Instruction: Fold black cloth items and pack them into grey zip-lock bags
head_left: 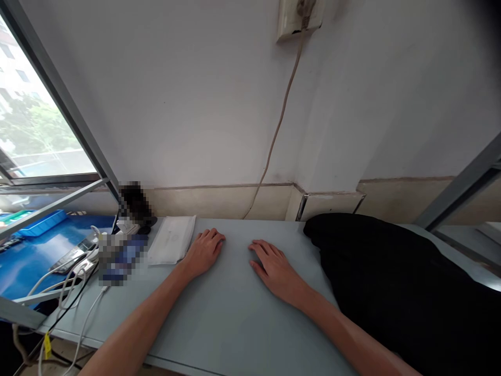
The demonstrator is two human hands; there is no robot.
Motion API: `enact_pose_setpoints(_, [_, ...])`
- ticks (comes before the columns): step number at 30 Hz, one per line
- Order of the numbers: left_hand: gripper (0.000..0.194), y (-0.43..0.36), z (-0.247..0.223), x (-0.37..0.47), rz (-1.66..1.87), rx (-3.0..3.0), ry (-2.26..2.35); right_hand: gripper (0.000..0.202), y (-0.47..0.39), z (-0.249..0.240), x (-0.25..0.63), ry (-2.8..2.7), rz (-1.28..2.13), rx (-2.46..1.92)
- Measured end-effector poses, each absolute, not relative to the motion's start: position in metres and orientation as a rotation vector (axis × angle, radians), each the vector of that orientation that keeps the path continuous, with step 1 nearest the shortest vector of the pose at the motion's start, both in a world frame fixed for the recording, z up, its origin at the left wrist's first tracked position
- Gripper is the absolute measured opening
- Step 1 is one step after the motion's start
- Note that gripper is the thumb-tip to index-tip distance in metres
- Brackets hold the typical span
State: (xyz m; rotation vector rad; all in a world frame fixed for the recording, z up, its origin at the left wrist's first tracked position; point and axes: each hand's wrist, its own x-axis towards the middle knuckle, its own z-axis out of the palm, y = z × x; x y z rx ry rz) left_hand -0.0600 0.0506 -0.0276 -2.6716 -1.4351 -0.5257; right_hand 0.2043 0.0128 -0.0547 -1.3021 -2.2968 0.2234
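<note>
My left hand (204, 251) rests palm down on the grey tabletop (235, 318), its fingers loosely curved and nothing in its grasp. Just left of it lies a flat white packet (171, 240), close to the wrist and knuckles. Across a gap of bare tabletop, my right hand (277, 271) lies palm down too, fingers stretched out and thumb apart, holding nothing. Nearest to that hand and forearm is a heap of black cloth (376, 271) on the right.
Tangled white cables (80, 271) and a pixelated phone-like object (124, 258) lie at the left. A blue surface (27, 266) with a blue tray (43, 223) stands beyond the metal frame (66, 94). A cord (282, 109) hangs from the wall socket (300, 18).
</note>
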Motion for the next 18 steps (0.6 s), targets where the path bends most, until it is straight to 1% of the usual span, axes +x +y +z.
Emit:
enact_pose_setpoints(7, [0.031,0.0512,-0.03,-0.0605,-0.589,-2.68,-1.426,0.032,0.0117,-0.0525,0.2051,-2.296,0.214,-1.286])
enact_pose_setpoints(14, [0.025,0.0521,-0.0319,-0.06,-0.62,-2.687,-1.403,0.033,0.0098,-0.0472,0.2045,-2.32,0.204,-1.31])
enact_pose_setpoints(18, [0.028,0.0541,-0.0329,-0.0594,-0.668,-2.729,-1.377,0.032,0.0095,-0.048,0.204,-2.307,0.19,-1.318])
